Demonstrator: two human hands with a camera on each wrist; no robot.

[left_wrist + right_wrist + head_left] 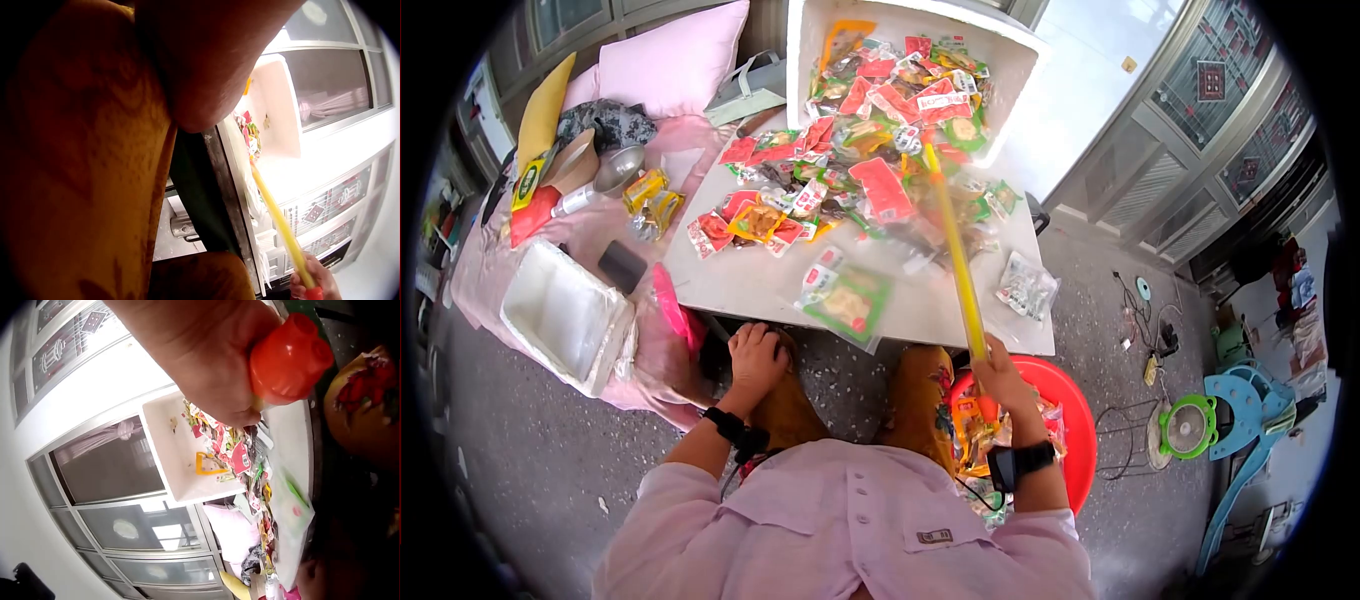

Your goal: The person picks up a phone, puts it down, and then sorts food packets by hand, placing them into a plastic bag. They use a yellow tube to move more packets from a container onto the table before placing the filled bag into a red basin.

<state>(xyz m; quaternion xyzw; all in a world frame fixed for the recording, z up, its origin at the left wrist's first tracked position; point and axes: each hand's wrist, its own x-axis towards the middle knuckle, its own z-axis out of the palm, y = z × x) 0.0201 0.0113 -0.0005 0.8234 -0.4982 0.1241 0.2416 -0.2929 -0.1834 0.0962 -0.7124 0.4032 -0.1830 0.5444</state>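
Head view shows a pale bench [745, 285], a white foam box [1012, 75] at its far end, colourful packets [882, 190] inside and before it, a yellow stick [953, 240] above them gripped by the right hand [1006, 385], and the left hand [757, 364], fingers relaxed, on a knee.

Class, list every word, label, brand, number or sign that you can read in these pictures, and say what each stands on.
No text reads clearly enough to quote.
Red packet on the table: white print, too small and blurred.
Green-edged packet: blurred.
Yellow-and-green package at the left: too small.
Shirt patch: dark marks, too small.
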